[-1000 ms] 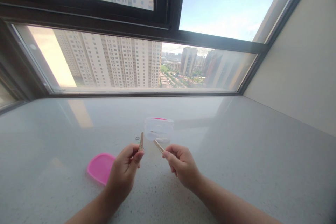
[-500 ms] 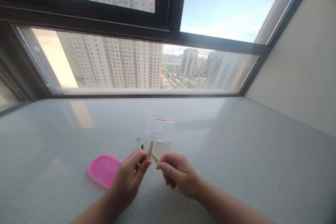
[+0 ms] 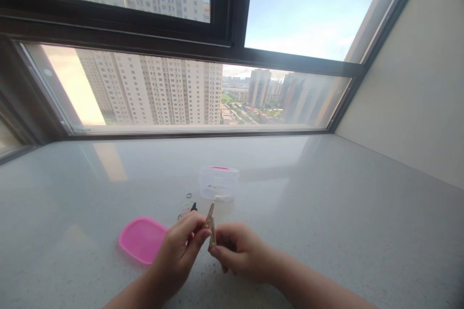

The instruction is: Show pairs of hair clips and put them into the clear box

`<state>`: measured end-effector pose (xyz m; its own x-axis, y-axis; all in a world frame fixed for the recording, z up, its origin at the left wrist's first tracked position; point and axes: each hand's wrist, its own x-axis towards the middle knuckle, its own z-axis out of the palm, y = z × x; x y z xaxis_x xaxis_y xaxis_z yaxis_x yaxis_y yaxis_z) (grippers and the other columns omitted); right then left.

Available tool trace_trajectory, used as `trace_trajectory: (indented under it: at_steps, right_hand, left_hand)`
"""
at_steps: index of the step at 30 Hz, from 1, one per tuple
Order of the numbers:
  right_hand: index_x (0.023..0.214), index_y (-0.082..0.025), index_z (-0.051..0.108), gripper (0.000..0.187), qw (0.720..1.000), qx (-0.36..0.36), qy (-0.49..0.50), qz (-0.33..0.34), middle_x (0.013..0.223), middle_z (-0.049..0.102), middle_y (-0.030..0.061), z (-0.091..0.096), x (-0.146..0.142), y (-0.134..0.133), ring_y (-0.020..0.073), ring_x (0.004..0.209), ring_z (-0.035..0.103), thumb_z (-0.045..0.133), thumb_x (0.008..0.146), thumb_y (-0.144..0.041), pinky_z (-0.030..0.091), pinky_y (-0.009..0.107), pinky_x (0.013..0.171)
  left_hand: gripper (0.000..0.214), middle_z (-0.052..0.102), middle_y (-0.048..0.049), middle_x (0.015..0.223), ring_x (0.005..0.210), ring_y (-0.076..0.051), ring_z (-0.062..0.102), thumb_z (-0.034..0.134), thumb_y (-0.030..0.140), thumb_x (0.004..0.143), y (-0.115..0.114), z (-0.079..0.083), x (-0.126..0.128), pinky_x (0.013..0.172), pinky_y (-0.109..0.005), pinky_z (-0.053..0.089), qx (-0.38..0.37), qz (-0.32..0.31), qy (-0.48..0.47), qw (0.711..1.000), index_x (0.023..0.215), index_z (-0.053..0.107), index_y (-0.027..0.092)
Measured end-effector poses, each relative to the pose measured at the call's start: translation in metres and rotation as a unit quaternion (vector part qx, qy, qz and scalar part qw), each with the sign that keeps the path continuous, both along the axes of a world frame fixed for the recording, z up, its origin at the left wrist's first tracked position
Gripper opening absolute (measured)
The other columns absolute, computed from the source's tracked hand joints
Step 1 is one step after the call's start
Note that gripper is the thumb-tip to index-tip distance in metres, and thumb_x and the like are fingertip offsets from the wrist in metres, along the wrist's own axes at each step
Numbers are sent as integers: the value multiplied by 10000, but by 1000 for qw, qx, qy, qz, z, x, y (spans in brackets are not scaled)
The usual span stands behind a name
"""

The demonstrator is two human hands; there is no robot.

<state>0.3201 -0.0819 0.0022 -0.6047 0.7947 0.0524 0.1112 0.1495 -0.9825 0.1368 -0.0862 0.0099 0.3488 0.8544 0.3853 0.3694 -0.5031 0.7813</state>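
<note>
My left hand (image 3: 183, 244) pinches a beige hair clip (image 3: 209, 215) between thumb and fingers, its narrow end pointing up. In my right hand (image 3: 241, 251) is a second beige hair clip (image 3: 212, 235), held by its lower end and nearly upright. The two clips cross or overlap in front of me; whether they touch, I cannot tell. Just beyond my left fingers lies a small black pointed item (image 3: 194, 206), partly hidden. Close by are a dark hair tie (image 3: 189, 195) and another thin ring (image 3: 180, 216).
A clear plastic box (image 3: 219, 184) with a few small things inside stands beyond my hands. To the left, a pink lid (image 3: 141, 240) lies on the pale speckled counter (image 3: 337, 212), partly behind my left hand. A window (image 3: 232, 53) runs along the back.
My right hand has moved slightly down and left. Its clip has turned from slanting to nearly upright, closer to the left clip. The whole view has shifted a little.
</note>
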Motion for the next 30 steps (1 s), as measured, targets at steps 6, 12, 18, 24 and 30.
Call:
trace_trajectory:
  at_steps: [6,12,18,24,30]
  right_hand:
    - [661,-173,482,184,997,43,17,-66,541,389,-66,1,1,1,73,492,324,572,805,-242,247,199,459]
    - [630,-174,467,214,990,79,4,-117,571,343,-64,4,3,6,84,534,293,583,799,-235,233,222,489]
    - [805,-165,552,168,992,43,10,-119,499,348,-89,-4,6,17,75,436,296,500,891,-300,229,218,454]
    - [851,-170,537,156,992,32,16,-120,476,362,-99,-6,7,19,73,382,315,492,895,-313,242,203,413]
    - [847,-172,542,148,992,41,1,-115,472,375,-96,-7,5,20,76,376,329,489,900,-300,247,204,411]
  left_hand:
    - [257,519,0,709,666,-173,509,453,357,929,2,-1,-1,610,-261,400,-17,32,-8,999,761,563,196]
    - [264,500,17,661,615,-161,506,465,382,916,3,-3,-2,576,-251,404,-46,57,-39,997,771,581,194]
    - [291,491,49,578,472,-118,479,478,435,899,7,-10,-1,448,-211,377,-138,69,-108,982,794,583,184]
    - [333,504,55,564,435,-109,502,513,492,869,10,-13,2,383,-199,409,-187,65,-162,967,766,567,180]
    - [347,506,57,592,455,-119,541,548,520,845,13,-16,1,371,-216,462,-204,68,-190,958,779,565,180]
